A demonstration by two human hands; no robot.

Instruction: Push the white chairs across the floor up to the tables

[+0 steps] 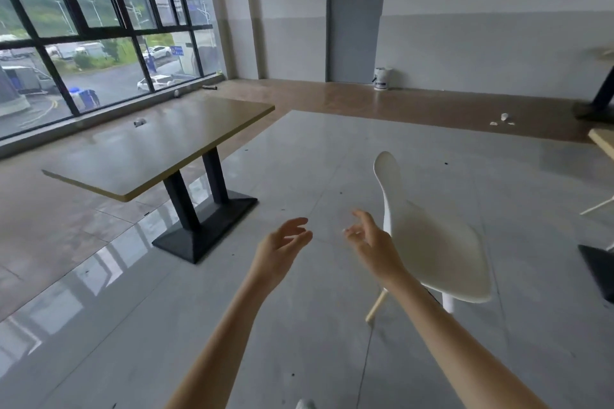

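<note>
A white moulded chair (432,242) with pale wooden legs stands on the grey floor at the centre right, its backrest toward the left. A long beige table (139,156) on a black pedestal base stands to the left, apart from the chair. My left hand (282,242) hovers over the floor between table and chair, fingers apart, holding nothing. My right hand (372,242) hangs just left of the chair's backrest edge, fingers spread and empty; whether it touches the chair I cannot tell.
A second table's edge (603,143) and black base (598,272) show at the right border. A white bucket (382,78) stands by the grey door (357,13). Litter (503,119) lies on the brown floor strip. Tall windows line the left wall.
</note>
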